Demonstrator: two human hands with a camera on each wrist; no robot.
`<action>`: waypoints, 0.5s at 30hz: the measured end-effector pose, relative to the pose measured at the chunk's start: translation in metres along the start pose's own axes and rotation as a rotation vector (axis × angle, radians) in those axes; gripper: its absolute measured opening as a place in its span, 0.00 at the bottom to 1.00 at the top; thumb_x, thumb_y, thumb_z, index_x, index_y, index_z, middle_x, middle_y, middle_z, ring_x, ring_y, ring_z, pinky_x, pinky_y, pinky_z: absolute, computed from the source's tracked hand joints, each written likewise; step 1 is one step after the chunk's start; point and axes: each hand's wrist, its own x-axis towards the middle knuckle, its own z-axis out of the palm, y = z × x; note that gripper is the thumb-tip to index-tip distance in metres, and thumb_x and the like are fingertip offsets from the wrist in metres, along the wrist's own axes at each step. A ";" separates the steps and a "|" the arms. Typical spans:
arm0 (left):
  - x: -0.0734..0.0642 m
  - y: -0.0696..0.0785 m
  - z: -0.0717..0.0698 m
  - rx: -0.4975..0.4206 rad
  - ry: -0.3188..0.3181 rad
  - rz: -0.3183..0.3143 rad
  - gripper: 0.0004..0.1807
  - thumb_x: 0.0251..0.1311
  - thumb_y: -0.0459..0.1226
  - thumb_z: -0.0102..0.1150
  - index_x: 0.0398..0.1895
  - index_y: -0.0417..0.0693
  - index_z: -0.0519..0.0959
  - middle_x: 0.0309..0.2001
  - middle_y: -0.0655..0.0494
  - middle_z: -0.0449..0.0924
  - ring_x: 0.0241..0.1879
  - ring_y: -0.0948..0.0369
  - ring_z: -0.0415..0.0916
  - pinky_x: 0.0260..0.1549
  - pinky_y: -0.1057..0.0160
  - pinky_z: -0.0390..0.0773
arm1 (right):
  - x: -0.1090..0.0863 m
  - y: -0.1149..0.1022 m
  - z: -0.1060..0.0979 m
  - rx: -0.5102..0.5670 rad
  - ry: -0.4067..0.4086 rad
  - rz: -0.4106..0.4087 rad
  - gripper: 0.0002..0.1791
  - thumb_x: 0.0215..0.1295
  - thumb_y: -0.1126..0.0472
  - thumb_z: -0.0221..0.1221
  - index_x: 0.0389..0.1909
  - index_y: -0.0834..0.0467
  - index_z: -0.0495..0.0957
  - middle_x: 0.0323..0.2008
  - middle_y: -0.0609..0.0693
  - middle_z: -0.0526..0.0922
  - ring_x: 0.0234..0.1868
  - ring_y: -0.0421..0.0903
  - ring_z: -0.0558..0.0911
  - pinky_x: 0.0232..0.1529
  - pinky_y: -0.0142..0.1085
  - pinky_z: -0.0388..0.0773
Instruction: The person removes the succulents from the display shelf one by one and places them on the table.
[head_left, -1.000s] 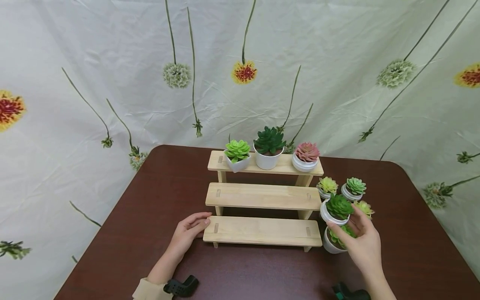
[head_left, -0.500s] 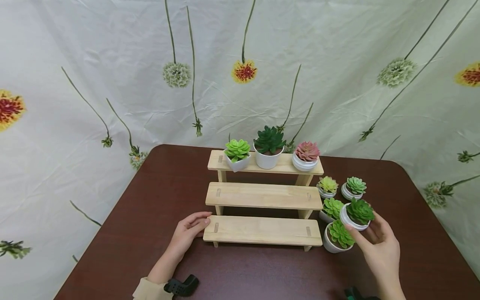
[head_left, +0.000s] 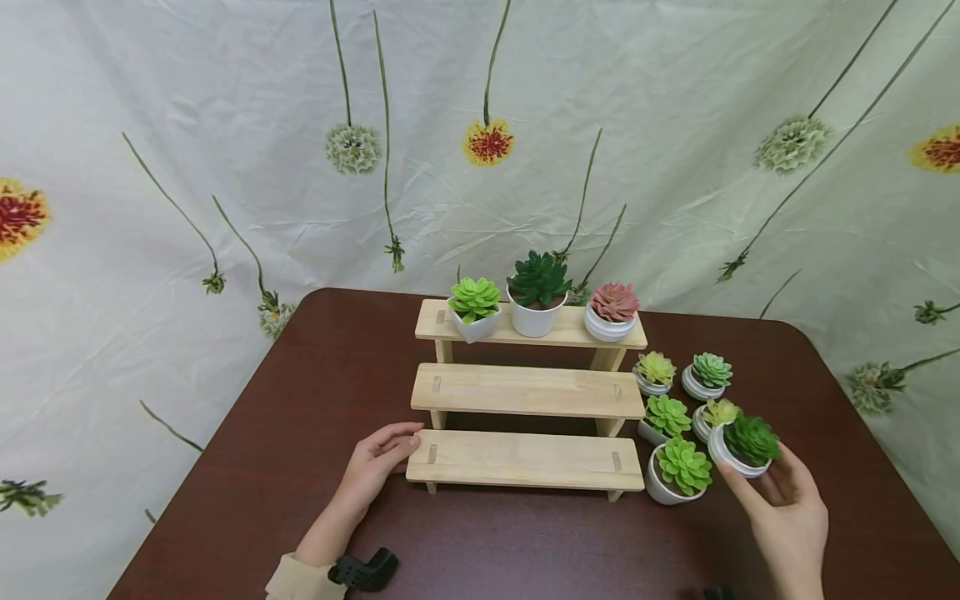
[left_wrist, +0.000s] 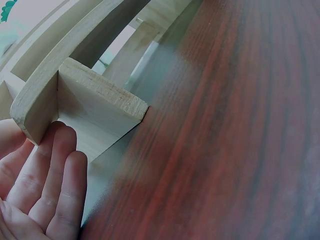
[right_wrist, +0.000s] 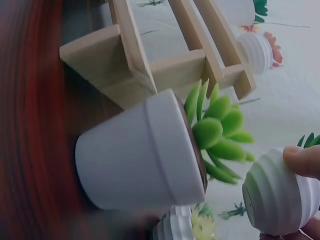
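My right hand (head_left: 793,512) pinches a ribbed white pot with a dark green succulent (head_left: 753,440), tilted and held off the table in the right wrist view. My left hand (head_left: 381,460) grips the left end of the lowest board of a three-tier wooden plant stand (head_left: 525,460); in the left wrist view the fingers (left_wrist: 64,145) lie under the board's end. Near the right hand stands a smooth white pot with a bright green succulent (head_left: 681,471). Beside the held pot is a pale yellow-green succulent (head_left: 718,414), partly hidden.
On the top board sit a light green succulent (head_left: 475,304), a dark green one (head_left: 537,292) and a pink one (head_left: 613,310). Right of the stand are more potted succulents, one yellowish (head_left: 655,371), one mint green (head_left: 708,373), one bright green (head_left: 666,417). A flowered cloth (head_left: 247,100) hangs behind the table.
My right hand has moved right with the dark green succulent, away from the stand, uncovering the potted succulents behind it. The left hand has stayed on the stand's lowest board.
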 end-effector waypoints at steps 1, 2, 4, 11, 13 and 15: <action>0.000 0.000 0.000 -0.001 0.001 -0.001 0.18 0.61 0.36 0.60 0.52 0.35 0.76 0.43 0.44 0.81 0.38 0.61 0.80 0.35 0.62 0.80 | 0.000 0.000 -0.001 -0.001 0.004 0.012 0.41 0.41 0.59 0.76 0.61 0.44 0.72 0.57 0.49 0.75 0.46 0.32 0.79 0.36 0.16 0.72; 0.000 0.000 0.000 -0.001 0.000 0.000 0.19 0.61 0.36 0.60 0.52 0.34 0.76 0.43 0.44 0.81 0.38 0.61 0.80 0.35 0.62 0.80 | -0.001 -0.001 -0.002 -0.001 0.008 0.023 0.41 0.41 0.59 0.76 0.61 0.43 0.72 0.57 0.49 0.75 0.45 0.31 0.78 0.36 0.16 0.72; 0.000 0.000 0.000 -0.002 0.001 0.000 0.19 0.61 0.36 0.60 0.52 0.34 0.76 0.43 0.44 0.81 0.38 0.61 0.80 0.35 0.62 0.80 | -0.007 -0.008 -0.004 -0.016 0.003 0.025 0.41 0.42 0.59 0.75 0.62 0.45 0.70 0.57 0.48 0.75 0.45 0.30 0.78 0.36 0.15 0.71; 0.000 -0.001 0.000 -0.010 -0.001 -0.005 0.19 0.61 0.36 0.59 0.52 0.35 0.76 0.43 0.45 0.81 0.38 0.60 0.80 0.35 0.62 0.80 | -0.031 -0.038 -0.007 -0.045 0.000 -0.011 0.39 0.47 0.64 0.72 0.63 0.53 0.69 0.51 0.45 0.75 0.37 0.21 0.74 0.36 0.14 0.70; 0.000 0.000 0.000 -0.010 -0.004 0.000 0.19 0.61 0.36 0.59 0.53 0.34 0.76 0.43 0.45 0.81 0.39 0.61 0.80 0.35 0.62 0.80 | -0.032 -0.038 -0.007 -0.043 0.008 0.001 0.39 0.47 0.64 0.72 0.63 0.53 0.70 0.48 0.42 0.75 0.36 0.20 0.74 0.35 0.14 0.70; 0.000 0.000 0.000 -0.009 -0.003 0.004 0.19 0.61 0.36 0.59 0.52 0.34 0.76 0.42 0.45 0.81 0.38 0.61 0.80 0.35 0.62 0.80 | -0.032 -0.036 -0.008 -0.053 0.017 0.026 0.39 0.47 0.63 0.73 0.62 0.52 0.70 0.47 0.42 0.75 0.35 0.20 0.74 0.34 0.14 0.70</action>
